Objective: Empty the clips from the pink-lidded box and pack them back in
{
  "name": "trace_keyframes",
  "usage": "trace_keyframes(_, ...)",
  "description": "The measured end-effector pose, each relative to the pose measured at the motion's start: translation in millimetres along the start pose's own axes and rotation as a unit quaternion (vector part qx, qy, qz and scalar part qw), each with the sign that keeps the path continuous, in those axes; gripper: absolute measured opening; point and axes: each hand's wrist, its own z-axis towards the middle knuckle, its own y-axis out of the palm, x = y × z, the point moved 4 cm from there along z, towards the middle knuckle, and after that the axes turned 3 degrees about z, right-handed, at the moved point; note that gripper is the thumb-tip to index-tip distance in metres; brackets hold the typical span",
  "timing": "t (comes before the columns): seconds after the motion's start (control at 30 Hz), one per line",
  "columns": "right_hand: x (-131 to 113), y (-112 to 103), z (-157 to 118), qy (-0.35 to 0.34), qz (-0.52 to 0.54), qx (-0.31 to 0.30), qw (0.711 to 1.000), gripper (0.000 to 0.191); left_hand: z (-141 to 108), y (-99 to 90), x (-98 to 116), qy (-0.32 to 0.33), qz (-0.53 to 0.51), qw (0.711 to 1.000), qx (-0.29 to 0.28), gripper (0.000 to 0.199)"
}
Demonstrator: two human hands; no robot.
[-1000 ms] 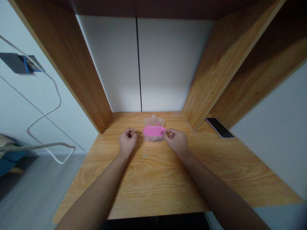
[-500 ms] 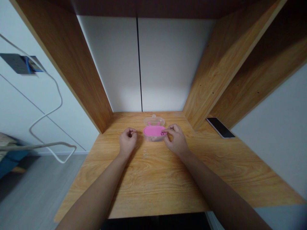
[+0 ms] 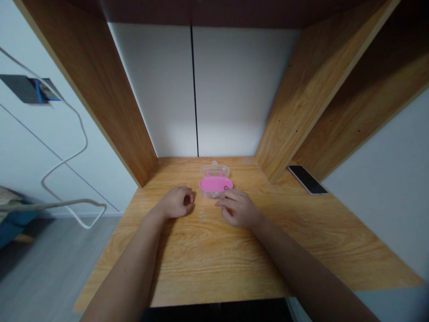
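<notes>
A home study corner, seemingly in a private room: a built-in desk of wood-grain laminate (image 3: 214, 268) sits between matching side panels (image 3: 110, 107) under an overhead shelf (image 3: 201, 13); white panelling (image 3: 157, 89) with a dark vertical seam closes the back; a smartphone (image 3: 306, 179) lies at the right of the tabletop; a loose white cable (image 3: 86, 143) loops down beside a dark wall-mounted box (image 3: 22, 88); grey plank flooring (image 3: 56, 255) runs below, with blue and beige soft furnishings (image 3: 13, 221) at the lower left.
</notes>
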Motion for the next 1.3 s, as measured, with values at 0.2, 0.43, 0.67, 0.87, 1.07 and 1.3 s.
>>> trace_keyframes(0.2,-17.4,29.7,3.4,-0.01,0.002,-0.186,0.983,0.031,0.4,4.5,-1.7,-0.018,-0.035,0.998,-0.049,0.009)
trace_keyframes(0.43,-19.9,30.3,3.9,0.022,-0.003,-0.222,0.975,0.029,-7.0,-4.6,9.8,-0.042,0.008,0.997,-0.06,0.013)
trace_keyframes(0.67,-14.2,26.0,3.9,0.011,0.012,-0.172,0.985,0.023,-17.1,-6.7,6.8,-0.078,-0.014,0.994,-0.078,0.02)
trace_keyframes(0.87,-17.4,24.8,4.8,-0.002,0.036,-0.17,0.985,0.028,-36.0,-6.9,18.5,-0.092,-0.077,0.984,-0.13,0.02)
trace_keyframes(1.07,-14.6,25.6,4.2,0.029,0.03,-0.184,0.982,0.033,-43.8,4.3,7.5,-0.111,-0.152,0.975,-0.12,0.013)
trace_keyframes(1.3,-8.6,27.5,1.8,0.06,0.003,-0.213,0.975,0.037,-12.3,14.3,17.0,-0.018,-0.158,0.978,-0.137,0.013)
